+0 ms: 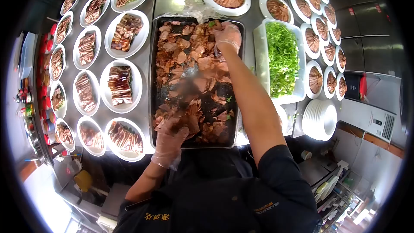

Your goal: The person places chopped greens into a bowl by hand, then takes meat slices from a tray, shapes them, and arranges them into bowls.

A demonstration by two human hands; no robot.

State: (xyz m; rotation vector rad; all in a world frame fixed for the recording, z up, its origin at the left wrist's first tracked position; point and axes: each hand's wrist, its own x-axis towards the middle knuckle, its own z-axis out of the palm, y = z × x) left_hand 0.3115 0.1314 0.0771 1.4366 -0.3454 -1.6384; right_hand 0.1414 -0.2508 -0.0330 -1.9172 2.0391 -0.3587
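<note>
A large dark tray (210, 108) of loose sliced meat (207, 64) lies in front of me. My left hand (170, 141), in a clear plastic glove, is at its near left part, with fingers curled around some meat slices (189, 114). Also gloved, my right hand (228, 37) reaches to the far right corner of the tray. Its fingers are bent down into the meat there; what they hold is hidden. A dark smear blurs the middle of the view, between the hands.
Plates of arranged meat (125, 84) stand in rows on the left, with more plates (313, 40) on the right. Beside the tray is a tub (261, 56) of chopped greens (282, 56). Stacked white plates (320, 120) stand near the right edge. Crumpled plastic film (199, 8) lies behind the tray.
</note>
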